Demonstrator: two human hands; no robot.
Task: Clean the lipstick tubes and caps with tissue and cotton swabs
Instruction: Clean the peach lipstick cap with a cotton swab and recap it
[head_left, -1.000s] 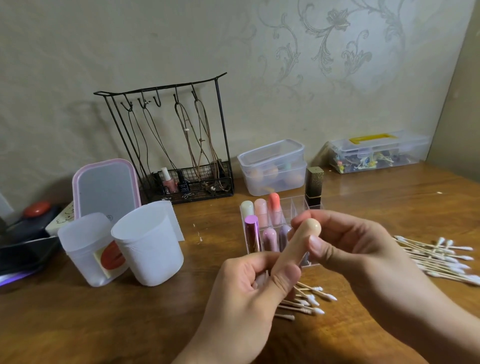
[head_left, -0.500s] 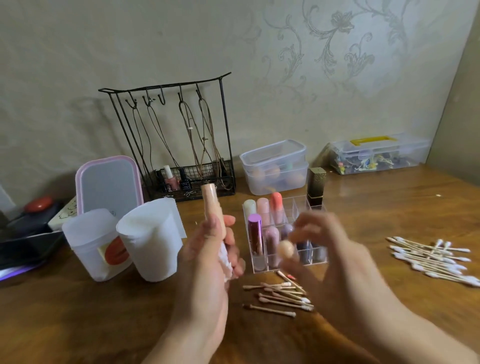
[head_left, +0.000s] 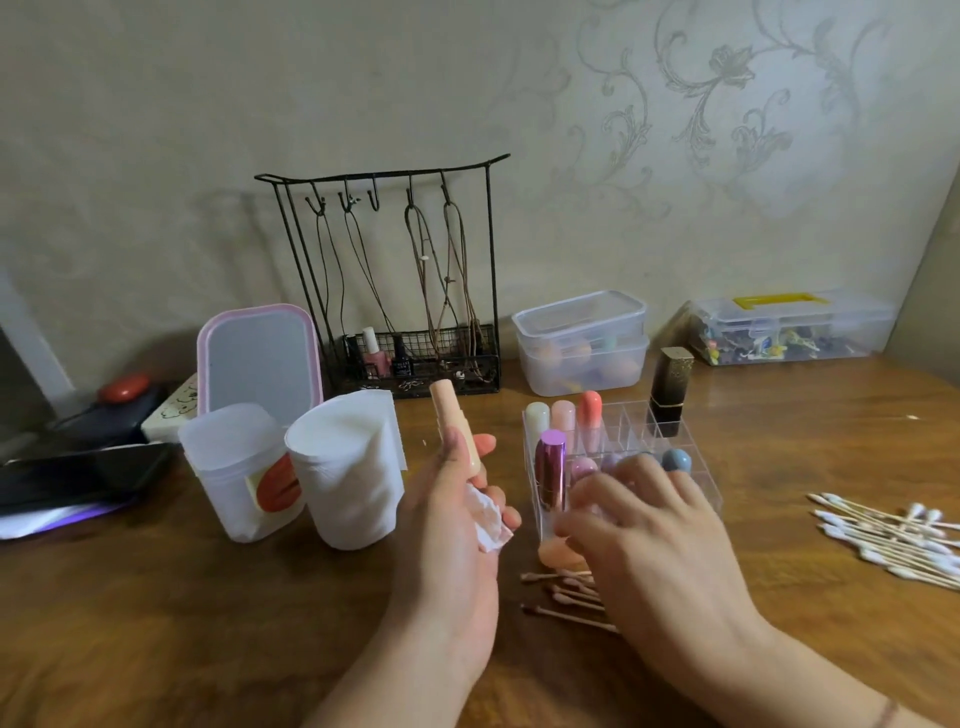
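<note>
writing that can be read appears nowhere; the sticker (head_left: 274, 483) on the left tub (head_left: 236, 467) shows only an orange shape. left hand (head_left: 447, 525) grips a peach tube (head_left: 457, 431) upright with crumpled tissue (head_left: 488, 519) against its palm. right hand (head_left: 639, 525) lies blurred over the clear organizer (head_left: 696, 467), fingers spread and loose, above a peach cap (head_left: 558, 553) on the table (head_left: 208, 623). used swabs (head_left: 561, 597) lie beside it.

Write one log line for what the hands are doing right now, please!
left hand: holds peach lipstick tube upright plus crumpled tissue | right hand: low over clear organizer, grip unclear | used swabs: on table
</note>
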